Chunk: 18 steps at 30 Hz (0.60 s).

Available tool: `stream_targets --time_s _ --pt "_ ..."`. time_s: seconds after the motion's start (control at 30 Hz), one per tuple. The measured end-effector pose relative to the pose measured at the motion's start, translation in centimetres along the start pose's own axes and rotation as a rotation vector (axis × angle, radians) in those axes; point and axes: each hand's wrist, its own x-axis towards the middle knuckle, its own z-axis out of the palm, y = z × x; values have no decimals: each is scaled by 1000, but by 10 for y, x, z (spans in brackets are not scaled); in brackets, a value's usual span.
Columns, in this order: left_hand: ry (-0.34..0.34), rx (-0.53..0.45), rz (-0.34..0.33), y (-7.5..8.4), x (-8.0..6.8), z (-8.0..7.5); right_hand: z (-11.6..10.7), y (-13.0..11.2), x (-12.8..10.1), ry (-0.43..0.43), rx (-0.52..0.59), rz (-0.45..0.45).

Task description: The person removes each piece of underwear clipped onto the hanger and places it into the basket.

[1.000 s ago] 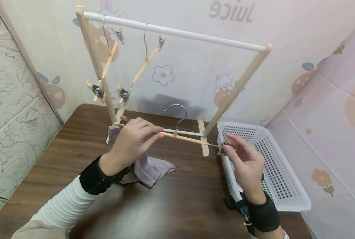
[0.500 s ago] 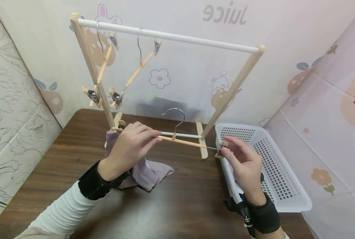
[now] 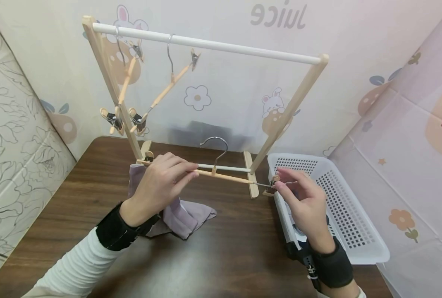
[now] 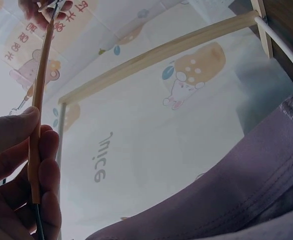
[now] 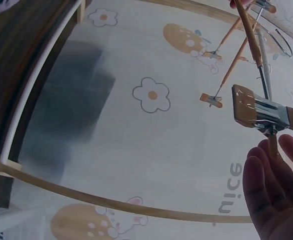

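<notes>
Gripping the wooden clip hanger (image 3: 221, 174) by its bar above the table (image 3: 235, 252), the left hand (image 3: 159, 182) curls around it while the right hand (image 3: 302, 198) pinches the end clip (image 3: 271, 186); the lilac garment (image 3: 180, 213), apparently clipped at one end only, could slip off.

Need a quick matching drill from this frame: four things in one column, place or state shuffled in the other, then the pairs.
Things:
1. clip hanger
2. purple cloth
3. white basket
4. two empty hangers

Places or states:
A. hooked on the rack's white top rail, tilted
B. on the table by the right hand, right of the rack
C. held level between both hands, in front of the rack
D. hangs from the hanger's left clip, its lower part bunched on the table under the left hand

Pairs: 1-C, 2-D, 3-B, 4-A
</notes>
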Motion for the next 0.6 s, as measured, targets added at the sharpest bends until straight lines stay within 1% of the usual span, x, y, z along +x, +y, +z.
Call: stream_targets --time_s 0.1,0.2,0.3,0.37,0.6 --pt "-6 7 -10 0 -1 -1 0 -3 3 -17 -110 -49" --pt "-7 11 -13 0 -2 0 0 -6 6 -2 -192 -113" --pt "-9 20 -9 1 -2 0 2 -11 10 28 -237 -187" --pt "-13 26 -8 1 -2 1 5 -16 12 30 -257 -228" --pt "-22 43 -24 4 -1 4 19 -32 20 -17 -296 -327"
